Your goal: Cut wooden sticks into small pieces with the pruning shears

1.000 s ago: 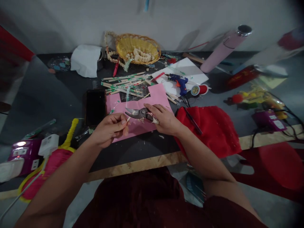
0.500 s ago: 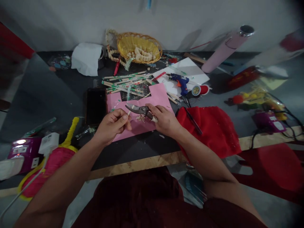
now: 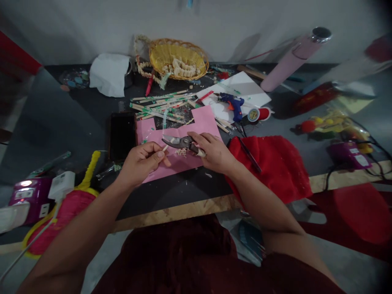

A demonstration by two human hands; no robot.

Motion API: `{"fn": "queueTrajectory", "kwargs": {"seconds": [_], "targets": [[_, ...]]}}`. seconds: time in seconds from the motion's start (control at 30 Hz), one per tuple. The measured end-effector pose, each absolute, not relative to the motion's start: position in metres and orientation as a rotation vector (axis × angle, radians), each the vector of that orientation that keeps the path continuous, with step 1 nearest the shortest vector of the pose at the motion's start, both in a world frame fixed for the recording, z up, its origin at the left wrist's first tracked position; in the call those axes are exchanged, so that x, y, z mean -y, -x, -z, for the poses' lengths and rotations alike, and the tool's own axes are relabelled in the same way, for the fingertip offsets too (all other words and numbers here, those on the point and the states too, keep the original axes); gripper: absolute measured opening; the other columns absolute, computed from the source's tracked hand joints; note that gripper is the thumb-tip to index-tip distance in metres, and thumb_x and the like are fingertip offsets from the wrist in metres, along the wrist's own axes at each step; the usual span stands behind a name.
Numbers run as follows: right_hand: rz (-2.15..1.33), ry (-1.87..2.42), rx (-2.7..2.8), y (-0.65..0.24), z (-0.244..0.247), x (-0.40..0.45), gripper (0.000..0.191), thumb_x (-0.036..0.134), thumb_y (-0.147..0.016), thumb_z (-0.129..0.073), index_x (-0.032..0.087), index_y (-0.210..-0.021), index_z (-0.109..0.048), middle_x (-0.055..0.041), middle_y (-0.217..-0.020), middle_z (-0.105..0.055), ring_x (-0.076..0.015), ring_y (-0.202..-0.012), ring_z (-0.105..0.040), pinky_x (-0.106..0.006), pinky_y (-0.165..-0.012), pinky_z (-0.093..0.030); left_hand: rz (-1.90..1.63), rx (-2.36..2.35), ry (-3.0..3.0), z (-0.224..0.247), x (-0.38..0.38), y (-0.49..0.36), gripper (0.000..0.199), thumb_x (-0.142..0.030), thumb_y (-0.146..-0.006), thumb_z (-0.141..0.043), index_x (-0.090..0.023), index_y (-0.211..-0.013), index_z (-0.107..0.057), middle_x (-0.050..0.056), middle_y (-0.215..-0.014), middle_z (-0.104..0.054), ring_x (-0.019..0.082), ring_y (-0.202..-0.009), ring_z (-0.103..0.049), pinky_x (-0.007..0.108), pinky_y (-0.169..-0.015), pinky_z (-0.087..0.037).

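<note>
My right hand is wrapped round the handles of a pair of pruning shears, whose blades point left. My left hand pinches a thin wooden stick, its tip close to the shears' blades; I cannot tell whether they touch. Below the shears, short cut stick pieces lie in a small pile on a pink sheet of paper. Behind the paper, several wooden chopsticks, some in printed wrappers, lie in a loose heap.
A yellow basket holding pale pieces stands at the back. A blue glue gun lies on white paper beside a red thread spool. A phone is left of the pink paper, red cloth right, a pink flask back right.
My left hand has shifted slightly left and down with the stick. The shears stay almost where they were, and the whole view has tilted a little.
</note>
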State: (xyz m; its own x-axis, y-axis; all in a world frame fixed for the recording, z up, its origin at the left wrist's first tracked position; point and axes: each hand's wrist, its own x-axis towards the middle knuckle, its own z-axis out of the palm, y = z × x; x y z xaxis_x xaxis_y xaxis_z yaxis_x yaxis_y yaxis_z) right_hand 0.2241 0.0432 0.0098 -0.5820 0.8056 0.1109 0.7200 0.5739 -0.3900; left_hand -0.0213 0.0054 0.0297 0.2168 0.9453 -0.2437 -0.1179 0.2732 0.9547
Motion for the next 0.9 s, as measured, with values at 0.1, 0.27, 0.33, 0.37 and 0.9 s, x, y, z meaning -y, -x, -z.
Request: {"fn": "queueTrajectory", "kwargs": {"seconds": [0.1, 0.27, 0.33, 0.37, 0.9], "targets": [[-0.424, 1.275, 2.531, -0.222, -0.010, -0.040, 0.063, 0.014, -0.081, -0.050, 0.021, -0.142, -0.035, -0.0113, -0.117, -0.059, -0.0258, -0.105, -0.056, -0.040, -0.090, -0.048, -0.952, -1.064, -0.965, -0.030, -0.005, 0.021, 0.029, -0.038, -0.075, -0.074, -0.013, -0.072, -0.058, 0.007, -0.066, -0.070, 0.001, -0.034, -0.028, 0.017, -0.037, -0.017], [-0.369, 1.314, 2.545, -0.223, -0.011, -0.040, 0.054, 0.018, -0.088, -0.045, 0.022, -0.142, -0.038, -0.0109, -0.117, -0.061, -0.0254, -0.105, -0.057, -0.040, -0.091, -0.048, -0.950, -1.044, -0.928, -0.032, -0.005, 0.019, 0.031, -0.038, -0.075, -0.075, -0.012, -0.073, -0.059, 0.007, -0.063, -0.069, 0.000, -0.034, -0.029, 0.017, -0.037, -0.015], [-0.374, 1.267, 2.554, -0.225, -0.011, -0.043, 0.058, 0.017, -0.086, -0.046, 0.021, -0.143, -0.036, -0.0122, -0.122, -0.058, -0.0266, -0.109, -0.055, -0.042, -0.093, -0.048, -0.931, -1.002, -0.922, -0.034, -0.004, 0.020, 0.030, -0.038, -0.074, -0.075, -0.013, -0.072, -0.058, 0.006, -0.061, -0.068, 0.000, -0.034, -0.029, 0.016, -0.037, -0.016], [-0.381, 1.232, 2.558, -0.226, -0.011, -0.044, 0.061, 0.016, -0.084, -0.047, 0.020, -0.144, -0.034, -0.0129, -0.124, -0.056, -0.0273, -0.111, -0.054, -0.043, -0.093, -0.048, -0.907, -0.979, -0.915, -0.035, -0.005, 0.020, 0.030, -0.037, -0.073, -0.076, -0.013, -0.072, -0.058, 0.006, -0.059, -0.067, 0.000, -0.034, -0.029, 0.016, -0.037, -0.016], [-0.424, 1.184, 2.579, -0.227, -0.013, -0.041, 0.057, 0.015, -0.088, -0.044, 0.021, -0.144, -0.035, -0.0111, -0.114, -0.060, -0.0231, -0.103, -0.058, -0.036, -0.087, -0.050, -0.696, -0.897, -0.764, -0.042, -0.008, 0.025, 0.030, -0.037, -0.069, -0.079, -0.014, -0.072, -0.060, 0.002, -0.051, -0.061, -0.001, -0.031, -0.025, 0.013, -0.033, -0.014]]}}
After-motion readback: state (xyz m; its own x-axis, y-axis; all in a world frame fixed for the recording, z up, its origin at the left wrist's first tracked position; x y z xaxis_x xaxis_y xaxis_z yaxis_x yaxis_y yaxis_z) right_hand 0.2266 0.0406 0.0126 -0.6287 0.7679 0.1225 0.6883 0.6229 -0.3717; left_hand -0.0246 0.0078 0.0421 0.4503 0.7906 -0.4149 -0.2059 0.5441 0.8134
